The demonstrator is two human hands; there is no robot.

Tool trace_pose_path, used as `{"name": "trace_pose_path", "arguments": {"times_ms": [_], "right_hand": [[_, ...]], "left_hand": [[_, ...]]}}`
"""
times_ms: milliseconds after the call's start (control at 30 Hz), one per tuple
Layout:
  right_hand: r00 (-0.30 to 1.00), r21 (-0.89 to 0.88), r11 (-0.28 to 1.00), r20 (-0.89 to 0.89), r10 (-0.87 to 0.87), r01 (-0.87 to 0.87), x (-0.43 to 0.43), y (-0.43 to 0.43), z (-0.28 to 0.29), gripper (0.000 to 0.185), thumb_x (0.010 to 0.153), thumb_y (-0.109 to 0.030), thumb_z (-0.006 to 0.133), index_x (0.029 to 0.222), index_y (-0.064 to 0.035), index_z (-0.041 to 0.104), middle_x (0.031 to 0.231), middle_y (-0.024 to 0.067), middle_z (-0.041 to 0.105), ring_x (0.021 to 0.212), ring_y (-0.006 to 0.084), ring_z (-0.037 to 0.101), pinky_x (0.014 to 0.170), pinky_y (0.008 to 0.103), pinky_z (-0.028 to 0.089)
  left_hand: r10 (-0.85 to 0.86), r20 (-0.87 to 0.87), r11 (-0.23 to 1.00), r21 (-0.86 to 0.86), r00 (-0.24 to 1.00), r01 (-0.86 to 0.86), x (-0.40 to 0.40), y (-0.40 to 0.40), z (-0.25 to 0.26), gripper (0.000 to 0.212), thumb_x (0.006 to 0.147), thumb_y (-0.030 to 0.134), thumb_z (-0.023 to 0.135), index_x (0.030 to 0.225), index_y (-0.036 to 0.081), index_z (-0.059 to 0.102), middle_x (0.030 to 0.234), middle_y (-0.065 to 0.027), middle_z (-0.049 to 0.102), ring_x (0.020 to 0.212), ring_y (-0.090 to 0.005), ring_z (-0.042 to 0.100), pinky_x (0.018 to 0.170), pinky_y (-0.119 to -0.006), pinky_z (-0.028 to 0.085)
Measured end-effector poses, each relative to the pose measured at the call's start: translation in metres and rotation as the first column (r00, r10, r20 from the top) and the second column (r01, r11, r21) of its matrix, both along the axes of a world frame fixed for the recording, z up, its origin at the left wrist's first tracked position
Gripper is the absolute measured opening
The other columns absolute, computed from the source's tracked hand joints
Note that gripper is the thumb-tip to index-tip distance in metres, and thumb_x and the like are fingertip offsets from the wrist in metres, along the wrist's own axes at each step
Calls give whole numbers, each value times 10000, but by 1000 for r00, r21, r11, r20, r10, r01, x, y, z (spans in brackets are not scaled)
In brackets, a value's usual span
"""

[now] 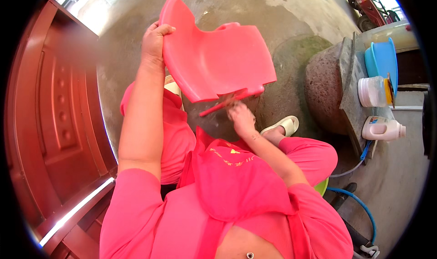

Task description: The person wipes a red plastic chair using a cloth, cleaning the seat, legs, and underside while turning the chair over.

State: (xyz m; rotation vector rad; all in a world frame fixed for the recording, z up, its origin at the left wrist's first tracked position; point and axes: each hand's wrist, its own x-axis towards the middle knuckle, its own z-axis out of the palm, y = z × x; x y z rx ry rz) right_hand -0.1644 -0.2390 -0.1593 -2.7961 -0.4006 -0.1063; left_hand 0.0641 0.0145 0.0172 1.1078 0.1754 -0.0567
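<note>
My left hand (155, 42) grips the upper left edge of a red plastic chair (235, 57), with the thumb over its face. The chair is held tilted, its smooth curved surface towards me and a notched edge at the bottom. Below that edge, my right hand (241, 117) is bent inward and blurred by motion. Around its fingers is a brownish smear that I cannot make out. A thin red bar (215, 109) slants beside those fingers; whether it belongs to the chair is unclear.
On the right, a large stone-like vat (322, 85) stands by a slab holding a blue basin (382, 59), a clear jar (374, 91) and a white jug (380, 128). A blue hose (363, 204) curves below. A reddish-brown panelled door (65, 105) fills the left.
</note>
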Motion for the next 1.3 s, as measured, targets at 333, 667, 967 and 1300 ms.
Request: {"name": "trace_pose_path", "arguments": {"times_ms": [333,667,967,1300], "right_hand": [[953,-34,989,264,148,-144,32,-13,99,227,713,-76,582,938,-90,606,1026,61,580,1001,280,526,797,385,439],[896,-680,597,-225,384,-426,63,-15,71,282,812,-195,460,1008,-45,597,1040,81,552,1047,262,445,936,373,341],[926,-821,444,-253,279,-358,39,15,17,336,828,-195,455,1093,-32,582,1064,76,551,1056,266,433,840,384,369],[949,-467,826,-145,280,-315,52,-9,54,294,796,-183,501,1064,-94,583,1065,11,526,1017,182,457,775,323,384]], "left_hand": [[41,-5,999,-7,999,-41,-3,0,6,289,656,9,597,941,-16,559,798,-88,595,690,-168,567,638,-298,486],[51,-26,999,-7,998,-51,-8,2,6,291,655,11,598,942,-7,552,803,-91,596,698,-169,567,640,-298,485],[56,-28,998,0,998,-56,-10,0,11,313,650,-3,595,958,-17,540,810,-96,593,696,-162,567,637,-284,485],[52,26,998,-30,998,-52,-5,0,9,320,640,-12,597,953,-29,536,806,-92,586,676,-165,559,620,-288,485]]}}
